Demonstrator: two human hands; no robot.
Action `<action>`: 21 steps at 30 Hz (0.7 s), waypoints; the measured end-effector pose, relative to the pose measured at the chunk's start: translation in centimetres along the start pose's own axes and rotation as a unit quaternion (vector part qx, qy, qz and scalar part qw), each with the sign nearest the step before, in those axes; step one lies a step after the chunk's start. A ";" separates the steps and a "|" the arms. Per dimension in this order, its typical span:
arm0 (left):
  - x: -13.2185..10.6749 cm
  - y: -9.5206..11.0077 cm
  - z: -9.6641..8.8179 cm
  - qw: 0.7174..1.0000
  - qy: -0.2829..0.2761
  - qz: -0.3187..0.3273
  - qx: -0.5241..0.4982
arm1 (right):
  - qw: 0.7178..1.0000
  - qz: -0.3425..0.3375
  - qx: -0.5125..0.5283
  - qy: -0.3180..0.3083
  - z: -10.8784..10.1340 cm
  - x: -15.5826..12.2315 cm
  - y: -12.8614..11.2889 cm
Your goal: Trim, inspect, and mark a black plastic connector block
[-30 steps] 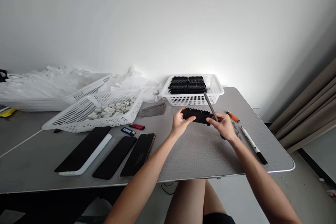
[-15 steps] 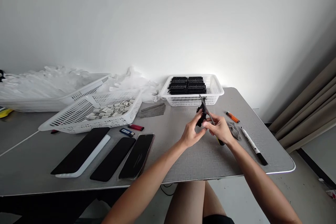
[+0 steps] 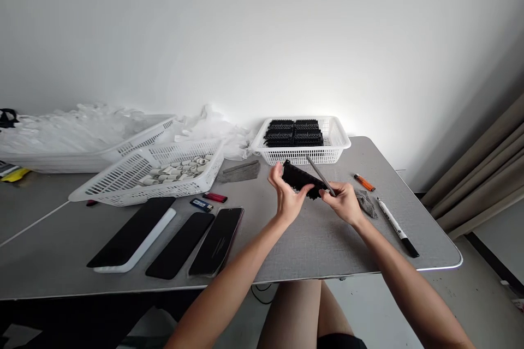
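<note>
A flat black part with toothed edges (image 3: pixel 301 178) is held above the table, its broad face turned toward me. My left hand (image 3: pixel 287 202) grips it by the left end and lower edge, the thumb along the bottom. A thin grey metal file (image 3: pixel 319 172) slants up and left out of my right hand (image 3: pixel 344 203), its blade close to the part's right end; I cannot tell whether they touch. My right fingers are closed around the file and also meet that end of the part. The file's handle is hidden by my right hand.
A white basket (image 3: pixel 303 157) with stacked black parts (image 3: pixel 293 133) stands behind my hands. Leftward are a basket (image 3: pixel 143 196) of pale curled pieces, two lighters (image 3: pixel 215 197), and phone-like slabs (image 3: pixel 180 245). On the right lie an orange lighter (image 3: pixel 364 182), a grey cloth (image 3: pixel 366 204) and a marker (image 3: pixel 397 226).
The black part has turned from nearly edge-on to broad face toward me. My left hand has shifted left and opened out along it. The file still points up and left.
</note>
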State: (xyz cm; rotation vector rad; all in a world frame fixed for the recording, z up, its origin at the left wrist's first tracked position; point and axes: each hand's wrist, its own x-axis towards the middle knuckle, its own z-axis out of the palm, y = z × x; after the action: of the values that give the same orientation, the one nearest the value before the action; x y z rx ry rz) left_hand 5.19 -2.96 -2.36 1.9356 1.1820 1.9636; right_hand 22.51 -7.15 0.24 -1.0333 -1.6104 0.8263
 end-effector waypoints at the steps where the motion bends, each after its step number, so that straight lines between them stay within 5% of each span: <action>1: 0.2 -0.2 -0.1 0.999 -0.012 -0.033 -0.024 | 1.000 -0.004 -0.010 -0.004 0.0 -0.1 0.0; 4: 1.3 -1.0 -0.7 0.983 -0.088 -0.120 -0.103 | 0.999 -0.019 -0.035 -0.020 -0.2 -0.2 -0.4; 7: 2.2 -1.6 -1.4 0.978 -0.090 -0.143 -0.119 | 0.998 -0.015 -0.063 -0.011 -0.7 -0.3 -0.8; 15: 3.1 -2.3 -2.5 0.994 -0.049 -0.040 -0.089 | 0.985 0.034 -0.167 0.026 -2.0 -0.1 -1.1; 21: 2.9 -2.2 -2.6 0.997 -0.062 0.012 -0.047 | 0.972 0.042 -0.230 -0.011 -1.5 -0.2 -1.6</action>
State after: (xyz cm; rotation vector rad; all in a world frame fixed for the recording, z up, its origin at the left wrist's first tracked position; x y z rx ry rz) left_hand 1.46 -0.79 -1.04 2.0002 1.0200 1.8443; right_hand 23.60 -7.95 1.93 -1.4277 -1.8348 0.5253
